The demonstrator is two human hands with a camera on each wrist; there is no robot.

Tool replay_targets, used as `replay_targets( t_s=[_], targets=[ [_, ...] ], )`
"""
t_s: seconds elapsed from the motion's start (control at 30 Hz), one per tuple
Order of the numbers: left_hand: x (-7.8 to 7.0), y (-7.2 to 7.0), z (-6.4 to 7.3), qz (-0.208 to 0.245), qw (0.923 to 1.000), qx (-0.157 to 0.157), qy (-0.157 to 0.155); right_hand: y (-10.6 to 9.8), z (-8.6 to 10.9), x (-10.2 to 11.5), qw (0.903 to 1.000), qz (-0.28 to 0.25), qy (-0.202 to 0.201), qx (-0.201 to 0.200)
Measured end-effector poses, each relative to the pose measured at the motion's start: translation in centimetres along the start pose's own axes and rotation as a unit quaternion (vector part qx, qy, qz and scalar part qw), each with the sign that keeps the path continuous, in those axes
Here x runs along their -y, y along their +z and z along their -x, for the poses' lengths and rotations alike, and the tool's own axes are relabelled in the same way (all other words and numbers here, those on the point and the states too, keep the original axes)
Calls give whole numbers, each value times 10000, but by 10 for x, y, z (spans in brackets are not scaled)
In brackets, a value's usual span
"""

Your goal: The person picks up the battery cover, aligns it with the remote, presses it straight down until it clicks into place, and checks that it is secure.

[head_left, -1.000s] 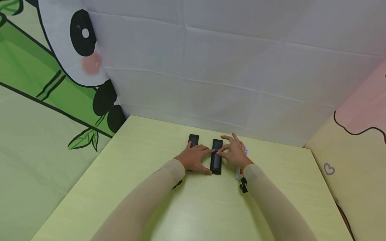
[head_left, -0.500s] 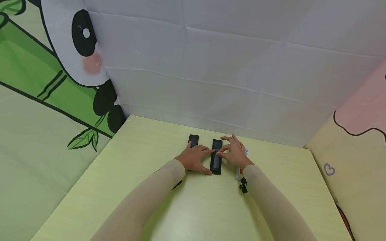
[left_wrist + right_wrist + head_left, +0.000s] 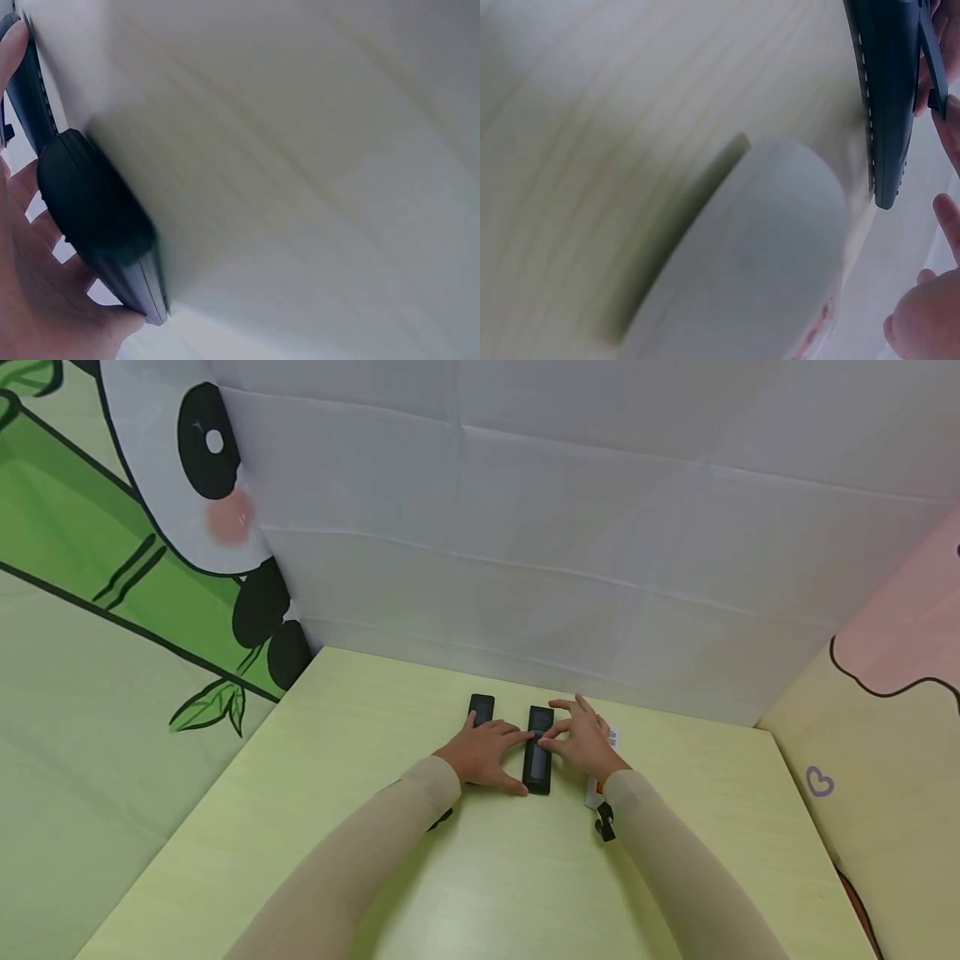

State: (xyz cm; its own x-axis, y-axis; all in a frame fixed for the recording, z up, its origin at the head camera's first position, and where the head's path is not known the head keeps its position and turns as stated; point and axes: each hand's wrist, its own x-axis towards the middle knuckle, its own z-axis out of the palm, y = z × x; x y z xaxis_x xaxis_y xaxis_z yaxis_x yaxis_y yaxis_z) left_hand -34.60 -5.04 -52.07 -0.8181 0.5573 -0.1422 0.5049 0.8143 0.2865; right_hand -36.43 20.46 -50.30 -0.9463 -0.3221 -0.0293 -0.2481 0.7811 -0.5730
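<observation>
A black remote control [image 3: 537,764] lies between the hands, with a panel in its upward side. My left hand [image 3: 483,753] is spread over a second black remote control [image 3: 481,705], its index finger and thumb reaching to the left side of the middle one. In the left wrist view, the second remote [image 3: 97,202] lies near the palm. My right hand [image 3: 583,745] pinches with thumb and index finger at the middle remote, its other fingers raised. The right wrist view shows a thin dark battery cover [image 3: 932,56] tilted up from that remote at these fingertips.
Under the right forearm lies a white rounded item [image 3: 742,255] with red print, mostly hidden in the head view. The pale wooden table [image 3: 390,710] meets a white cloth wall [image 3: 525,568] behind the remotes. Printed cloths hang left and right.
</observation>
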Motion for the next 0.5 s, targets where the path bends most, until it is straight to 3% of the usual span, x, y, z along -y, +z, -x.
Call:
replay_targets(
  t_s=[0.5],
  targets=[
    [1,0,-2,11,10000,1,61,1,-1,-2,10000,-90,0,-2]
  ],
)
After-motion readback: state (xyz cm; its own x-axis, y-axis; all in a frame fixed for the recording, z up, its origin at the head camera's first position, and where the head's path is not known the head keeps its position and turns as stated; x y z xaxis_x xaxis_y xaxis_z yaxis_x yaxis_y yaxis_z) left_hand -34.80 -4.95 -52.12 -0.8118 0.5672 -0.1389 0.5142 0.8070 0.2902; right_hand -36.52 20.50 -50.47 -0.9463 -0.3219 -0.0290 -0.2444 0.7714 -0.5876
